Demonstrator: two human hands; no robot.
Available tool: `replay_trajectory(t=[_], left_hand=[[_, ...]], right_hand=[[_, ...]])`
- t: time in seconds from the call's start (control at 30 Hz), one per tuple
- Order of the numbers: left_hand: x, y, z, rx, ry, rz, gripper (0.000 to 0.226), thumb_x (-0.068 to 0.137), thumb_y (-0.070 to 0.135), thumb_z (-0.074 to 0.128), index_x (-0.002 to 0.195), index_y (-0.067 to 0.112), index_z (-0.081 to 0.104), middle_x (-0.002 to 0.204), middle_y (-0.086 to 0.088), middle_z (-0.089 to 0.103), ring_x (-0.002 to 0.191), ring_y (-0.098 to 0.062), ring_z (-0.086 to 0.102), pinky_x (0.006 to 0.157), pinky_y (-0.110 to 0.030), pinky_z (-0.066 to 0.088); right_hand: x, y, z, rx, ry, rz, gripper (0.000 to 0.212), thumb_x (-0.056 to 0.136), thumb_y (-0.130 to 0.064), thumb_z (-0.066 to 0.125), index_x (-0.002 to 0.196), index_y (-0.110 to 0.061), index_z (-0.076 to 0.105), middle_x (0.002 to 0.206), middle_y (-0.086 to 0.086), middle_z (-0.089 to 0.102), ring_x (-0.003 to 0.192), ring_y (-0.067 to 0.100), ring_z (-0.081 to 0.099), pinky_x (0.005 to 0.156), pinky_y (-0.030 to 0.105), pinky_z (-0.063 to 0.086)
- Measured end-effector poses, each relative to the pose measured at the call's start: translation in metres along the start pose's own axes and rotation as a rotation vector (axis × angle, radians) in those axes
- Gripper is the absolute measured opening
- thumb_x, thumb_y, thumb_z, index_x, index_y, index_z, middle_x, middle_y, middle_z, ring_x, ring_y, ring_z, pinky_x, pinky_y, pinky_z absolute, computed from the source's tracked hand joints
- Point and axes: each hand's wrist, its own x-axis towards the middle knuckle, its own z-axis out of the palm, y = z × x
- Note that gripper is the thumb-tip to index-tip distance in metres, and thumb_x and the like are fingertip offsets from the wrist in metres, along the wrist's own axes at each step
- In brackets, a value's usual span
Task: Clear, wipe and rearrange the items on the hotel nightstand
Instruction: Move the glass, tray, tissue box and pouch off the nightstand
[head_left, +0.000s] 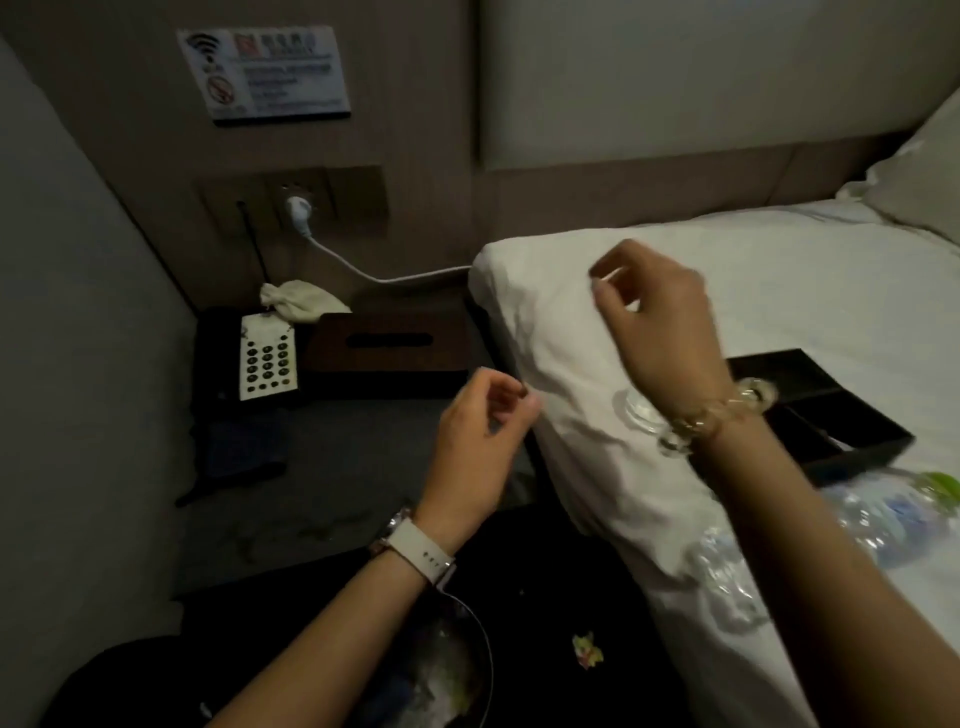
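Dim nightstand (363, 457) beside white bed (779, 291)

Dark nightstand (363, 467): phone (249, 358), tissue box (387, 343), possibly crumpled cloth (296, 301) behind.

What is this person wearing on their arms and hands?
Both forearms are bare, with no sleeves in view and no gloves. The left hand has a watch at its wrist, on a pale strap with small holes. The right hand has a bracelet at its wrist, made of chunky clear and golden links. No rings are visible in this dim light.
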Motion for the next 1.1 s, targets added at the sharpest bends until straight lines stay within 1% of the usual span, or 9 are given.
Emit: replay_trajectory(t=[0.1,0.2,0.33,0.43,0.67,0.77,0.87,1.0,1.1], left_hand=[[0.028,-0.028,-0.047,0.103,0.081,-0.035,0.011,0.091,0.021,0.064,0.096,0.012,0.060,0.092,-0.004,0.064,0.080,-0.009,0.059,0.067,-0.006,0.041],[0.055,-0.064,-0.090,0.256,0.142,-0.069,0.012,0.091,0.017,0.064,0.102,0.012,0.060,0.099,-0.005,0.062,0.080,-0.004,0.056,0.068,-0.007,0.042],[0.090,-0.112,-0.139,0.431,0.167,-0.149,0.020,0.092,0.016,0.063,0.111,0.012,0.058,0.109,-0.009,0.057,0.092,-0.016,0.059,0.084,-0.030,0.050],[0.117,-0.141,-0.167,0.542,0.176,-0.218,0.028,0.092,0.016,0.062,0.120,0.011,0.056,0.117,-0.012,0.054,0.106,-0.024,0.056,0.093,-0.034,0.045],[0.165,-0.186,-0.191,0.637,0.081,-0.405,0.049,0.092,0.024,0.063,0.135,0.007,0.047,0.133,-0.019,0.047,0.123,-0.034,0.049,0.104,-0.041,0.040],[0.169,-0.193,-0.185,0.646,-0.008,-0.373,0.055,0.091,0.025,0.065,0.139,0.009,0.045,0.132,-0.019,0.050,0.122,-0.032,0.049,0.104,-0.039,0.040],[0.164,-0.193,-0.180,0.615,-0.069,-0.321,0.054,0.091,0.027,0.065,0.141,0.020,0.044,0.124,-0.017,0.050,0.115,-0.030,0.051,0.100,-0.033,0.041],[0.154,-0.190,-0.179,0.560,-0.138,-0.300,0.050,0.092,0.030,0.064,0.138,0.027,0.046,0.122,-0.013,0.046,0.115,-0.026,0.050,0.094,-0.023,0.035],[0.144,-0.185,-0.179,0.492,-0.162,-0.309,0.064,0.090,0.033,0.065,0.146,0.029,0.034,0.133,-0.011,0.038,0.123,-0.025,0.046,0.099,-0.023,0.033]], right_hand=[[0.018,-0.019,0.068,0.071,-0.157,0.005,0.010,0.091,-0.022,0.057,0.094,-0.016,0.064,0.087,0.003,0.067,0.084,0.026,0.063,0.076,0.040,0.052],[0.035,-0.024,0.137,0.084,-0.381,-0.007,0.014,0.090,-0.022,0.062,0.102,-0.015,0.064,0.092,0.003,0.066,0.089,0.023,0.064,0.079,0.037,0.052],[0.052,-0.015,0.212,0.022,-0.601,-0.041,0.029,0.087,-0.026,0.067,0.114,-0.016,0.060,0.115,0.008,0.061,0.105,0.025,0.060,0.089,0.039,0.051],[0.062,-0.008,0.253,-0.013,-0.724,-0.068,0.038,0.086,-0.027,0.069,0.120,-0.016,0.057,0.122,0.009,0.055,0.112,0.026,0.057,0.093,0.039,0.050],[0.077,0.000,0.314,-0.299,-1.002,-0.176,0.083,0.074,-0.042,0.079,0.141,-0.017,0.037,0.136,0.010,0.045,0.126,0.031,0.046,0.102,0.045,0.044],[0.072,0.002,0.326,-0.406,-1.009,-0.257,0.076,0.078,-0.032,0.076,0.139,-0.013,0.034,0.132,0.012,0.051,0.121,0.032,0.052,0.098,0.044,0.042],[0.073,0.002,0.326,-0.389,-0.983,-0.260,0.066,0.079,-0.023,0.073,0.134,-0.011,0.037,0.127,0.012,0.054,0.115,0.033,0.057,0.092,0.045,0.045],[0.073,0.004,0.315,-0.399,-1.023,-0.279,0.074,0.078,-0.022,0.076,0.137,-0.012,0.034,0.128,0.013,0.053,0.116,0.034,0.056,0.090,0.045,0.049],[0.073,0.003,0.302,-0.398,-1.035,-0.305,0.078,0.075,-0.022,0.079,0.138,-0.012,0.033,0.130,0.013,0.052,0.117,0.034,0.056,0.088,0.043,0.049]])
